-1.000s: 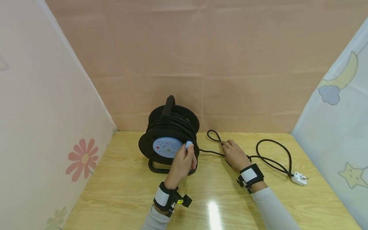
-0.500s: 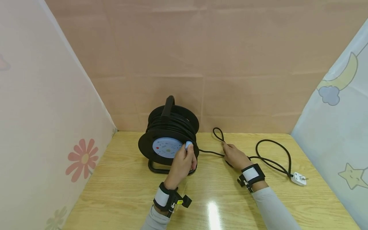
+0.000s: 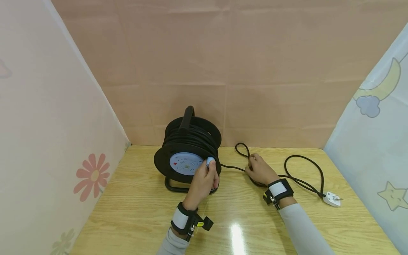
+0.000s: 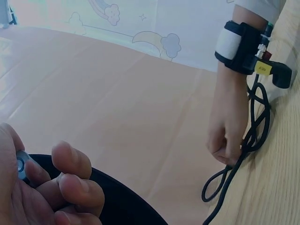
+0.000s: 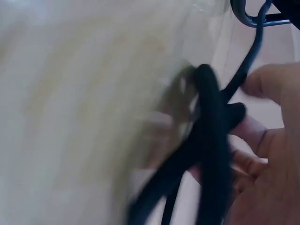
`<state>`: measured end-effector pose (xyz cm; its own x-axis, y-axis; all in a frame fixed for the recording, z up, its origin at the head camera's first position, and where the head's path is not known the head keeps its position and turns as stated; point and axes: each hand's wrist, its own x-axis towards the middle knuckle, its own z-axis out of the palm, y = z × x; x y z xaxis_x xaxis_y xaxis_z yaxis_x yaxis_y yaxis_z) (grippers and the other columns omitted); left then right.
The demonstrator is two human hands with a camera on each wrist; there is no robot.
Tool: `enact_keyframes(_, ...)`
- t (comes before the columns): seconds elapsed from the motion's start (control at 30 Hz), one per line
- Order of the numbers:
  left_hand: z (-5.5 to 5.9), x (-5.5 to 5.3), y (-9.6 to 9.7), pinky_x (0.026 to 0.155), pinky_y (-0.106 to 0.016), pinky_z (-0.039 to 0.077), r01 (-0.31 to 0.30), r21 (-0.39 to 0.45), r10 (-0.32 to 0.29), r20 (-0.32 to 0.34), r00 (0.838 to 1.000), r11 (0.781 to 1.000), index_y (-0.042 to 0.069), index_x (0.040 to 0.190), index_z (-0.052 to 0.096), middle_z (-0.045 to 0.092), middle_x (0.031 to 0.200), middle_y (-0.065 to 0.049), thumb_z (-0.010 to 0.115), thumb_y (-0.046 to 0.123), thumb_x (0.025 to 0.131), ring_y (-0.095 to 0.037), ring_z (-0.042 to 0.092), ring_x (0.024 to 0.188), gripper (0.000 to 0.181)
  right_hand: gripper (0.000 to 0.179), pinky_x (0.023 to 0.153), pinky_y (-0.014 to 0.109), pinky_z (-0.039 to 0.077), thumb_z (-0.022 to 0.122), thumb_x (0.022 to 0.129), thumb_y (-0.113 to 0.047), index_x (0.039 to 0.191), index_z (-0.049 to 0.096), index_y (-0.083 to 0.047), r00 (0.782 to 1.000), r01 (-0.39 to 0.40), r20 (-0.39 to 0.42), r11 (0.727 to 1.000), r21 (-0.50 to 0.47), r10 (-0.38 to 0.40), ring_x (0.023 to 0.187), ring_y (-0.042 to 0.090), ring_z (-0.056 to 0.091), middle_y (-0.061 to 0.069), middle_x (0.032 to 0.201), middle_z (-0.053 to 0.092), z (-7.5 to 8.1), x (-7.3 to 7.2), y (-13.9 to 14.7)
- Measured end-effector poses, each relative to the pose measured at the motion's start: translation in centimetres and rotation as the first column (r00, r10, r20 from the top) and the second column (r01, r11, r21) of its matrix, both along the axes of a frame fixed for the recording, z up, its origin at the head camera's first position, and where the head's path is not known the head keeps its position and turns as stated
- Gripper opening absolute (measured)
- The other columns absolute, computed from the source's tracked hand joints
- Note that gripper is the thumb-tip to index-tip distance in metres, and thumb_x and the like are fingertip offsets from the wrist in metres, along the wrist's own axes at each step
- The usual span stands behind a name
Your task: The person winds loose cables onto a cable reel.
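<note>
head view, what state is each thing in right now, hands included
Cable reel: standing on its frame, handle up
Socket panel: no plug in its visible part
Blue knob: gripped by the left hand
Cord: partly wound, the rest loosely looped
Plug: lying unplugged on the table
Left hand: gripping the knob
Right hand: holding cord

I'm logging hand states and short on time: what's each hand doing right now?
Left hand: closed, gripping the small light-blue plastic knob on the round black cable reel.
Right hand: closed, holding the thin, bendy black cable.
</note>
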<state>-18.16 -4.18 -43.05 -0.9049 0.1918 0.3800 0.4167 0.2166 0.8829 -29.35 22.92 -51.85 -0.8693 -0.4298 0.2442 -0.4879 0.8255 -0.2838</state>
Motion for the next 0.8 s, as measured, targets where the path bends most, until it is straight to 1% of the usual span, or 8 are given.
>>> enact_keyframes(0.1, -0.2, 0.0, 0.0, 0.042, -0.027, 0.042, -0.004, -0.009, 0.004, -0.002, 1.0, 1.0, 0.008, 0.083, 0.049, 0.053, 0.052, -0.004, 0.026, 0.042, 0.107, -0.018, 0.046, 0.043, 0.048, 0.025, 0.08, 0.045, 0.05, 0.061, 0.095, -0.027, 0.088, 0.057, -0.004, 0.998, 0.027, -0.06, 0.998, 0.061, -0.023, 0.096, 0.033, 0.054, 0.02, 0.107, 0.055, 0.2, -0.7, -0.7)
enact_keyframes(0.2, -0.3, -0.1, 0.1, 0.043, -0.027, 0.043, -0.003, -0.015, 0.003, 0.001, 1.0, 1.0, 0.006, 0.083, 0.05, 0.053, 0.053, -0.004, 0.026, 0.042, 0.107, -0.017, 0.047, 0.043, 0.049, 0.028, 0.065, 0.039, 0.05, 0.065, 0.093, -0.02, 0.103, 0.06, 0.006, 0.992, 0.067, -0.114, 0.993, 0.097, -0.056, 0.08, 0.028, 0.054, 0.019, 0.093, 0.056, 0.3, -1.5, -1.5)
enact_keyframes(0.3, -0.5, 0.0, 0.1, 0.043, -0.027, 0.044, -0.005, -0.026, 0.006, 0.01, 1.0, 1.0, 0.006, 0.084, 0.05, 0.054, 0.054, -0.004, 0.027, 0.042, 0.107, -0.017, 0.048, 0.044, 0.049, 0.033, 0.059, 0.036, 0.05, 0.067, 0.09, -0.014, 0.114, 0.06, 0.008, 0.987, 0.12, -0.124, 0.987, 0.107, -0.107, 0.074, 0.027, 0.055, 0.02, 0.092, 0.056, 0.2, -2.4, -2.2)
enact_keyframes(0.33, -0.5, 0.0, 0.1, 0.043, -0.027, 0.044, -0.007, -0.028, 0.008, 0.014, 1.0, 1.0, 0.006, 0.084, 0.05, 0.054, 0.054, -0.004, 0.027, 0.041, 0.107, -0.016, 0.048, 0.044, 0.049, 0.034, 0.059, 0.037, 0.051, 0.068, 0.09, -0.012, 0.115, 0.06, 0.008, 0.986, 0.131, -0.118, 0.986, 0.099, -0.12, 0.074, 0.028, 0.056, 0.022, 0.094, 0.056, 0.2, -2.7, -2.3)
enact_keyframes(0.43, -0.6, 0.0, 0.1, 0.043, -0.027, 0.044, -0.013, -0.027, 0.014, 0.019, 1.0, 1.0, 0.006, 0.083, 0.05, 0.054, 0.054, -0.003, 0.027, 0.042, 0.107, -0.016, 0.048, 0.044, 0.049, 0.031, 0.063, 0.04, 0.053, 0.069, 0.089, -0.013, 0.11, 0.061, 0.008, 0.981, 0.176, -0.102, 0.98, 0.097, -0.166, 0.078, 0.031, 0.06, 0.023, 0.097, 0.058, -0.2, -3.5, -2.6)
enact_keyframes(0.57, -0.7, 0.0, 0.3, 0.044, -0.027, 0.045, -0.006, -0.025, 0.006, 0.014, 1.0, 1.0, 0.007, 0.084, 0.05, 0.054, 0.054, -0.002, 0.027, 0.043, 0.107, -0.016, 0.049, 0.045, 0.048, 0.037, 0.068, 0.043, 0.055, 0.072, 0.086, -0.016, 0.109, 0.059, 0.009, 0.97, 0.231, -0.109, 0.967, 0.106, -0.219, 0.085, 0.035, 0.062, 0.024, 0.1, 0.059, -0.8, -4.3, -2.8)
enact_keyframes(0.67, -0.7, 0.1, 0.4, 0.044, -0.027, 0.045, -0.009, -0.037, 0.01, 0.015, 1.0, 0.999, 0.009, 0.084, 0.049, 0.054, 0.054, -0.001, 0.027, 0.045, 0.107, -0.017, 0.049, 0.045, 0.048, 0.038, 0.069, 0.044, 0.055, 0.074, 0.085, -0.018, 0.105, 0.059, 0.01, 0.965, 0.241, -0.138, 0.962, 0.129, -0.223, 0.084, 0.037, 0.062, 0.024, 0.096, 0.06, -1.1, -4.6, -2.8)
enact_keyframes(0.8, -0.8, 0.0, 0.4, 0.044, -0.028, 0.045, -0.021, -0.051, 0.022, 0.025, 0.999, 0.998, 0.008, 0.085, 0.05, 0.054, 0.054, 0.0, 0.026, 0.046, 0.106, -0.02, 0.05, 0.045, 0.049, 0.037, 0.07, 0.042, 0.055, 0.074, 0.084, -0.019, 0.102, 0.061, 0.01, 0.963, 0.225, -0.188, 0.958, 0.179, -0.191, 0.082, 0.037, 0.06, 0.024, 0.09, 0.062, -1.0, -4.6, -3.2)
